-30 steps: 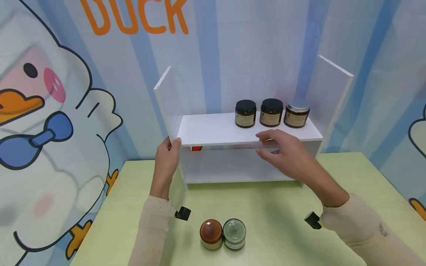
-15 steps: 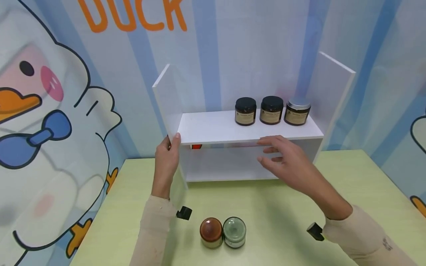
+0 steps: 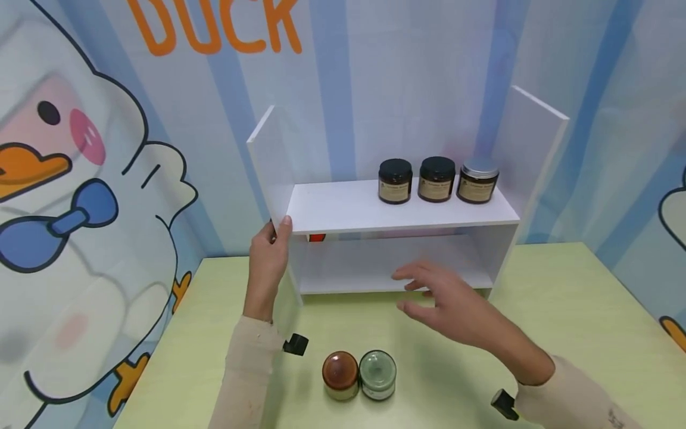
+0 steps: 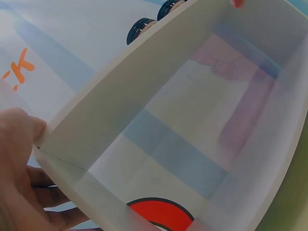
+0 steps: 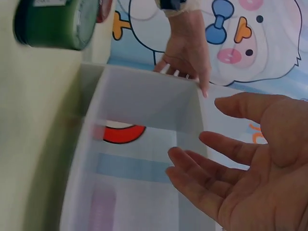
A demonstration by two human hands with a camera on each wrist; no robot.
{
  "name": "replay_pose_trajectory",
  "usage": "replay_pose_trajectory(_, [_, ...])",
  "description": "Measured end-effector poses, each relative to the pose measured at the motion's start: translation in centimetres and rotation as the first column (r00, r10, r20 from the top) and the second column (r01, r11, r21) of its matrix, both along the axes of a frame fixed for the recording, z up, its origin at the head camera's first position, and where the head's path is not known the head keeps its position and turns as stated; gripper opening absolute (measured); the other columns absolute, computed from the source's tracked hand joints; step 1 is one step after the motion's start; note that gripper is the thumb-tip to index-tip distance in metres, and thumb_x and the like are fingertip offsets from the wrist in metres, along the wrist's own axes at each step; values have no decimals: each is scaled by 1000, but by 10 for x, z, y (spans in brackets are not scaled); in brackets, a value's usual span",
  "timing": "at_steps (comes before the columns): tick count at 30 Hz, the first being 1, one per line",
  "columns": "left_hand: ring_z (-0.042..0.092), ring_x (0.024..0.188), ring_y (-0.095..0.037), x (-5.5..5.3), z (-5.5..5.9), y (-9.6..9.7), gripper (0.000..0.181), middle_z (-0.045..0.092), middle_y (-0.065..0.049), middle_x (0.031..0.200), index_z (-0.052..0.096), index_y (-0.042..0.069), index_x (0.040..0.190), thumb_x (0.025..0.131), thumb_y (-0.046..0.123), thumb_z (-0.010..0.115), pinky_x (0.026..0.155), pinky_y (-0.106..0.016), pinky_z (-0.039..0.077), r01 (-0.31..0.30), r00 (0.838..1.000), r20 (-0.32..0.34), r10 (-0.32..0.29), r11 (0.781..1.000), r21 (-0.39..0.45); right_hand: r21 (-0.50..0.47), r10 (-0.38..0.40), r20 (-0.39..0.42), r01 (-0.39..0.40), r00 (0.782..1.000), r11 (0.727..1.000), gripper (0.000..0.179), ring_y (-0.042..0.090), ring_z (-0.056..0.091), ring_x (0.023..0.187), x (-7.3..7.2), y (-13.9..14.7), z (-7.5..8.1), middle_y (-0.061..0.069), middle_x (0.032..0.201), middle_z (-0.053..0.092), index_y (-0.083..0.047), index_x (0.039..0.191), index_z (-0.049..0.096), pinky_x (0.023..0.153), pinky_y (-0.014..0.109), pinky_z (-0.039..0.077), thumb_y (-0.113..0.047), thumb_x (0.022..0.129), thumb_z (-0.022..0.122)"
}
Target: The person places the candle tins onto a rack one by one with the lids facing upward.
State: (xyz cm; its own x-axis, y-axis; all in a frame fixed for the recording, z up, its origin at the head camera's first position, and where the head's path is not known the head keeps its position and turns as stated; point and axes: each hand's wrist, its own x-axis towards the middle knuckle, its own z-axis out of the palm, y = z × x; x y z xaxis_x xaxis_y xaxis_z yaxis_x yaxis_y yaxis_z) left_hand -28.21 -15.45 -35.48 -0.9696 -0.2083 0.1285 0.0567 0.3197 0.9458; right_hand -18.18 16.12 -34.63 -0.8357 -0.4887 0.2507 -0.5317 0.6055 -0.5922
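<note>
A white two-tier shelf (image 3: 343,214) stands on the table. My left hand (image 3: 268,259) grips its left side panel, thumb at the front edge by the upper board; in the left wrist view the fingers (image 4: 53,196) lie behind the panel's outer face. My right hand (image 3: 447,304) hovers in front of the lower tier, fingers spread and holding nothing. Nearer me, a brown-lidded jar (image 3: 340,372) and a green glass jar (image 3: 377,372) stand side by side. On the upper board's right half are two black-lidded jars (image 3: 395,182) (image 3: 437,179) and a silver-lidded jar (image 3: 478,180).
The pale green table (image 3: 579,310) reaches out on both sides of the shelf. Behind it hangs a blue striped backdrop (image 3: 343,77) with a cartoon duck at the left. Tall side panels (image 3: 530,143) rise above the upper board.
My right hand has come down and toward me, from the upper board's front edge to before the lower tier. The left hand keeps its grip; the jars have not moved.
</note>
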Motion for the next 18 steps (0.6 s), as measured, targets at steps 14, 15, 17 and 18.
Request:
replay_pose_trajectory(14, [49,132,-29,0,0,0,72,50,-11,152,46,10,153,100,60,49,108,-56,41,4,1000,3,-4,1000,-4,260,138,304,-222,943,940,75,15,57,122,23,-32,-43,-6,141,52,-20,146,54,94,42,51,-48,81,81])
replay_pose_trajectory(15, [49,132,-29,0,0,0,73,49,-11,152,46,11,153,100,60,49,108,-56,41,5,1000,2,-5,1000,-7,274,143,300,-229,943,934,77,14,57,121,24,-33,-46,-7,140,53,-19,145,54,93,41,51,-50,81,81])
replay_pose_trajectory(17, [49,132,-29,1,1,0,73,49,-11,152,45,11,153,100,61,49,108,-56,41,6,1000,-2,-6,1000,-12,291,145,292,-232,945,928,77,11,58,118,26,-37,-50,-8,137,54,-19,144,55,91,39,52,-51,80,82])
replay_pose_trajectory(18, [49,132,-29,1,1,0,73,49,-11,152,45,11,153,100,61,49,107,-56,41,8,1000,-8,-8,1000,-13,296,144,284,-229,948,927,76,10,58,115,27,-38,-52,-9,135,55,-19,143,56,89,38,52,-51,79,82])
